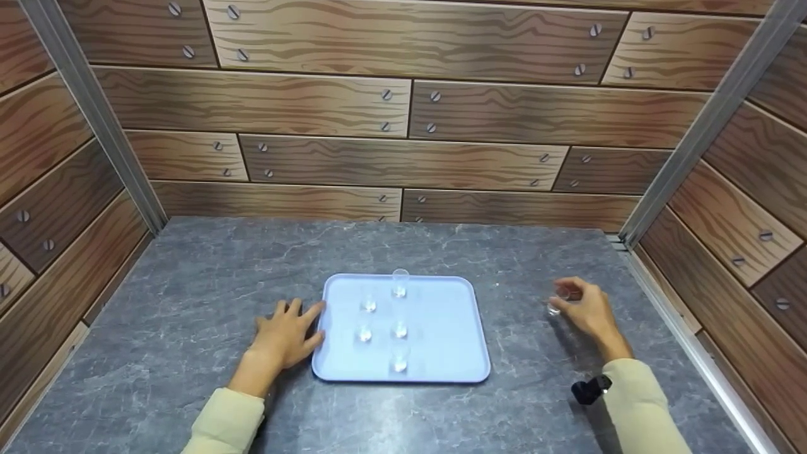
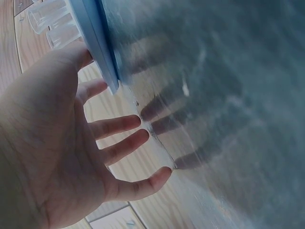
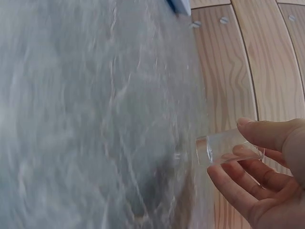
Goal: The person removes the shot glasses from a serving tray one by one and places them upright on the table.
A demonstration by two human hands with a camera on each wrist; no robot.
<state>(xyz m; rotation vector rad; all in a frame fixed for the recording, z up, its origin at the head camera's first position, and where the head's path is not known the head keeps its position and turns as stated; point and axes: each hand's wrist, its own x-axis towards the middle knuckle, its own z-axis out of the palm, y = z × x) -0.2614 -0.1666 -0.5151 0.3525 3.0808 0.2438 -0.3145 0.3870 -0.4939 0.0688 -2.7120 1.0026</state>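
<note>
A small, clear, cylindrical glass (image 3: 224, 147) is pinched in the fingers of the right hand (image 1: 586, 309) – roughly upright, base toward the grey marble-patterned table (image 1: 517, 252). The pale blue rectangular tray (image 1: 447, 328), carrying five similar clear glasses (image 1: 400, 363), lies well to its left. The left hand (image 1: 280, 337) is nearer the tray – fingers spread and relaxed, touching its left edge.
</note>
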